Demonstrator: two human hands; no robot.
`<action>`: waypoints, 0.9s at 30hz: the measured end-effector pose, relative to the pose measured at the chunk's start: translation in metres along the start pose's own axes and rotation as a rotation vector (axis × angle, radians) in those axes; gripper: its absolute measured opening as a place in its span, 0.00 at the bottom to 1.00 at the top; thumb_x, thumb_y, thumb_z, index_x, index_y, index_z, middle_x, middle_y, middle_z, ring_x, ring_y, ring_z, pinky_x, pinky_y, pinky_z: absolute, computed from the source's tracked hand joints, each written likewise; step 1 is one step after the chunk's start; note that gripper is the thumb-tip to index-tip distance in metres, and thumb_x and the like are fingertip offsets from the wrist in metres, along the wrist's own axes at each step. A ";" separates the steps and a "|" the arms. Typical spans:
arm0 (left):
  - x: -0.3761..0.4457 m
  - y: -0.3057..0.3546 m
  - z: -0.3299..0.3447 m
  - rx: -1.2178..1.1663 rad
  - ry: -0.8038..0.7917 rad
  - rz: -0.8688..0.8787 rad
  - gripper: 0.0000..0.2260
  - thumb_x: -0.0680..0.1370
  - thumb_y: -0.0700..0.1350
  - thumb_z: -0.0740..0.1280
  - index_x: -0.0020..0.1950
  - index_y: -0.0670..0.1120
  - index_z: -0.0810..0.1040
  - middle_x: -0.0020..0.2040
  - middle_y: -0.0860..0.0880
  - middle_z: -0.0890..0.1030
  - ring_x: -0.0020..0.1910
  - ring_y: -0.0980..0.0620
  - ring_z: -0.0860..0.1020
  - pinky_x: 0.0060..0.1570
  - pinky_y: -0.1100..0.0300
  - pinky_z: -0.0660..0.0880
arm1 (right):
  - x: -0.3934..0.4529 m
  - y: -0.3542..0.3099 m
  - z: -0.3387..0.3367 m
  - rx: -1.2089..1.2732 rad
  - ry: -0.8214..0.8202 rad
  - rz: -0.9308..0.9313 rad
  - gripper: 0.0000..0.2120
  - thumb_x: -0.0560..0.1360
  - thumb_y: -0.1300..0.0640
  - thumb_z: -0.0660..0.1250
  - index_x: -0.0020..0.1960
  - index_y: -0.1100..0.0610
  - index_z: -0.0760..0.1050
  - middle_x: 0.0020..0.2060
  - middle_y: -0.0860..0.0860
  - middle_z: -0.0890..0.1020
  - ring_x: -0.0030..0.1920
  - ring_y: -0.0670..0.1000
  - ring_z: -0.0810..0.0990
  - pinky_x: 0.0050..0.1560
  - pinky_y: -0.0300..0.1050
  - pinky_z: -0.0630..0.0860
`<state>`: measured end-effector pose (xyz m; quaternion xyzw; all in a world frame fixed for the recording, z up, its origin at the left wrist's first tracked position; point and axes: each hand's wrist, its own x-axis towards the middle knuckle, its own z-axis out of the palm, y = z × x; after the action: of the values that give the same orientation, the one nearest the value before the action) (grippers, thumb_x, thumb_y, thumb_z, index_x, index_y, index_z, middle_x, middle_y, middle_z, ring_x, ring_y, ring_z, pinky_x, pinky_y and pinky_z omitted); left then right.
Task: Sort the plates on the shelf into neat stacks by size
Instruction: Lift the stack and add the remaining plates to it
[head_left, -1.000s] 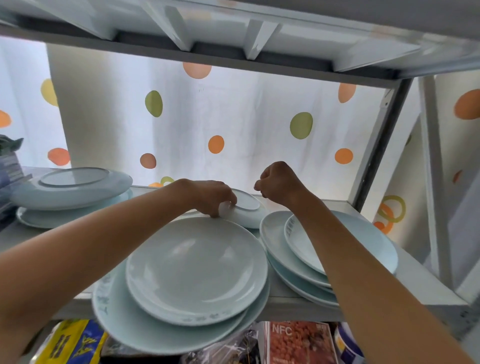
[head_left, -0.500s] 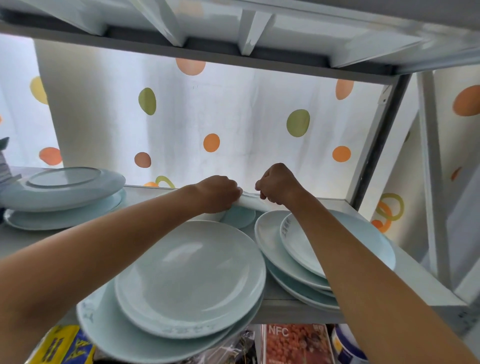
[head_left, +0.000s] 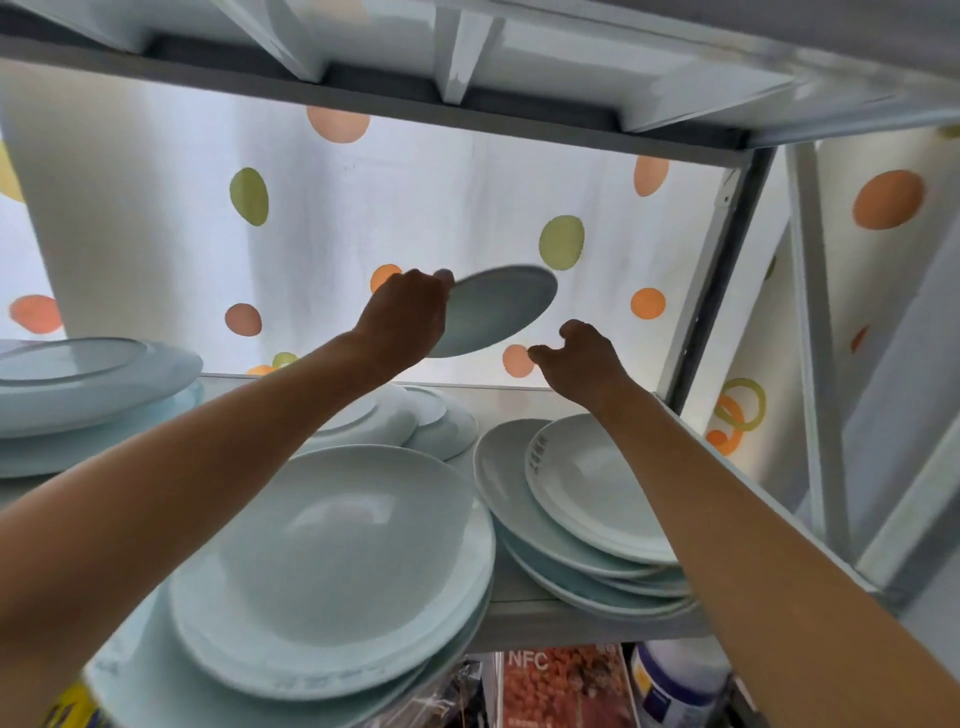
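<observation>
The small plate (head_left: 496, 312) is up in the air above the back of the shelf (head_left: 524, 402), tilted with its far edge high, and the left hand (head_left: 405, 319) pinches its near rim — fingers curled round the edge, thumb side hidden. Just right of it and a little lower, the right hand (head_left: 584, 358) hangs with its fingers loosely bent, holding nothing and not touching the plate.

A one-rim pinch on a tilted plate is a weak hold, so I would bring the right hand under the free rim, level the plate, and carry it low over the piles. It looks to belong with the small plates (head_left: 415, 421) lying directly below the left wrist; setting it down flat and centred, not sliding it, should keep that pile neat.

Below the left forearm a front stack (head_left: 332, 561) of large plates overhangs the shelf's front edge — easy to knock on the way back. Under the right forearm sits a slipped stack (head_left: 582, 509) of mid-sized plates, offset from each other. Far left of the left arm, another stack (head_left: 88, 384) has its top plate upside down.
</observation>
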<state>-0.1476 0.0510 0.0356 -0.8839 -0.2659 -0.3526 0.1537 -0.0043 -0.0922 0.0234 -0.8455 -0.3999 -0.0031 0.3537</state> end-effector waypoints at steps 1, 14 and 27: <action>0.003 0.002 -0.006 -0.120 0.037 -0.090 0.07 0.78 0.38 0.58 0.50 0.39 0.75 0.43 0.35 0.80 0.43 0.35 0.79 0.39 0.54 0.68 | 0.002 0.004 -0.002 0.017 0.003 -0.008 0.23 0.78 0.51 0.62 0.68 0.64 0.68 0.66 0.59 0.74 0.66 0.59 0.72 0.57 0.44 0.67; 0.007 0.045 -0.076 -1.438 -0.219 -0.639 0.02 0.75 0.32 0.64 0.43 0.33 0.73 0.37 0.38 0.79 0.26 0.43 0.82 0.29 0.55 0.80 | -0.022 0.038 -0.058 0.521 0.284 0.004 0.05 0.74 0.63 0.66 0.42 0.63 0.80 0.26 0.57 0.77 0.19 0.49 0.70 0.22 0.37 0.66; -0.033 0.035 -0.052 -0.914 -0.493 -0.640 0.13 0.71 0.42 0.67 0.28 0.42 0.69 0.22 0.47 0.68 0.22 0.51 0.61 0.27 0.65 0.56 | -0.070 0.071 -0.080 0.237 -0.038 0.059 0.05 0.74 0.65 0.69 0.41 0.65 0.81 0.17 0.49 0.75 0.21 0.48 0.67 0.22 0.37 0.63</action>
<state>-0.1758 -0.0129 0.0464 -0.7924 -0.3678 -0.2447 -0.4206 0.0184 -0.2184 0.0204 -0.8092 -0.3788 0.0705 0.4435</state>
